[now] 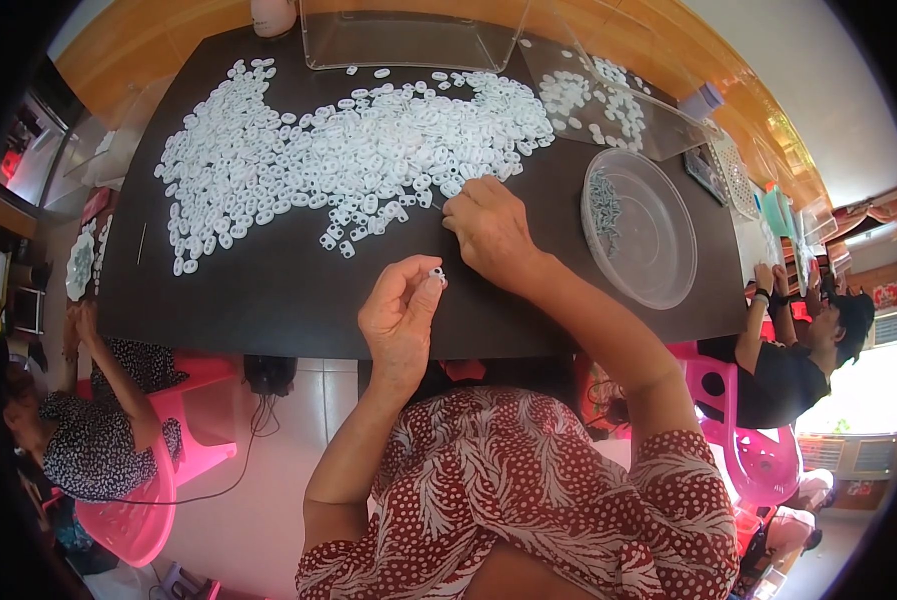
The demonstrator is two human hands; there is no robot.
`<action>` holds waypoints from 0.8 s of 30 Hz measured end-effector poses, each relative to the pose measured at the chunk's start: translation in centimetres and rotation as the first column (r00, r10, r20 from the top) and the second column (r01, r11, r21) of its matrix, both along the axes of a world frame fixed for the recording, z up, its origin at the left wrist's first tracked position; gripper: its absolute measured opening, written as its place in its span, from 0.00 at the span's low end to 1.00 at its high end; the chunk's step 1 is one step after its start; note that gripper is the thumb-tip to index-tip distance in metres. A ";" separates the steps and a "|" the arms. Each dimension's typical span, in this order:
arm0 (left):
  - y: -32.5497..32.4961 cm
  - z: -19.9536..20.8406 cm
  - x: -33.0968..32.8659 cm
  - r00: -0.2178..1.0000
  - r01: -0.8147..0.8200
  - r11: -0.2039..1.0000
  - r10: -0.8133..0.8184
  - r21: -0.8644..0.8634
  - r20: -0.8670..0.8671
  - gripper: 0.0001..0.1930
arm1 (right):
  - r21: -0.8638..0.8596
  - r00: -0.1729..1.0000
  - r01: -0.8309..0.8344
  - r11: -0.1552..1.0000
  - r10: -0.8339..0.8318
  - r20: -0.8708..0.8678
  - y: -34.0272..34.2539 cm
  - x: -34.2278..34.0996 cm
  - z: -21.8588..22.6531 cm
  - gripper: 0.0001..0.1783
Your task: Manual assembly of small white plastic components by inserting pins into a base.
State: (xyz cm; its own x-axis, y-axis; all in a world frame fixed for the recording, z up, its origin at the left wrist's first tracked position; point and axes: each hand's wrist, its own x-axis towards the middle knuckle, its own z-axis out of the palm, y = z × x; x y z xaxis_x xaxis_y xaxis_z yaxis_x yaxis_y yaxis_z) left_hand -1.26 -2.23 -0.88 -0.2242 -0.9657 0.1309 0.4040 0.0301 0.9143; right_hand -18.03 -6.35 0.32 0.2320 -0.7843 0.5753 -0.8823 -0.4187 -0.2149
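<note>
My left hand (397,318) pinches a small white two-holed plastic piece (437,273) between thumb and fingertips, just off the table's front side. My right hand (493,232) is closed at the near edge of a wide heap of similar white plastic pieces (369,150). A thin sliver shows by its fingertips, too small to name, and the hand itself hides the rest. Between the heap and my left hand lie several loose white pieces (346,248). To the right of my right hand, a round clear plastic tray (666,262) holds small grey metal screws or pins (603,210).
A dark table (269,300) carries everything. Clear plastic bins (414,66) stand along its back, one with white pieces at the back right. A thin rod (142,243) lies at the left. Other people sit on pink chairs at the left (139,520) and right (764,465).
</note>
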 end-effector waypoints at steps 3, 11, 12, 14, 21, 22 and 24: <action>0.0 -0.2 -0.1 1.000 0.000 1.000 0.000 0.016 -0.031 0.09 | 0.005 1.000 -0.010 1.000 0.010 -0.016 -0.4 0.0 0.0 0.06; 0.1 -0.5 0.0 1.000 -0.004 1.000 0.004 0.018 0.005 0.09 | -0.077 0.997 -0.004 0.997 0.010 0.081 1.6 0.2 0.9 0.06; 0.1 -0.3 0.0 1.000 0.001 1.000 -0.001 0.015 -0.020 0.08 | -0.064 0.992 -0.002 0.998 0.010 0.126 2.0 0.1 1.2 0.06; 0.1 0.0 0.0 0.999 0.007 1.000 -0.006 0.016 -0.046 0.08 | 0.025 0.979 0.002 1.000 -0.007 0.204 3.1 0.1 1.7 0.06; 0.0 0.8 -0.1 0.999 0.034 0.995 -0.029 0.095 -0.046 0.06 | 0.478 0.690 -0.234 0.847 -0.202 0.695 5.8 1.0 3.4 0.09; 0.1 0.9 0.0 0.997 0.036 0.994 -0.030 0.103 -0.064 0.06 | 0.480 0.688 -0.236 0.845 -0.204 0.697 6.0 1.1 3.5 0.09; 0.2 1.2 0.0 0.997 0.052 0.990 -0.045 0.128 -0.058 0.06 | 0.443 0.603 -0.306 0.843 -0.188 0.775 6.2 1.3 3.5 0.09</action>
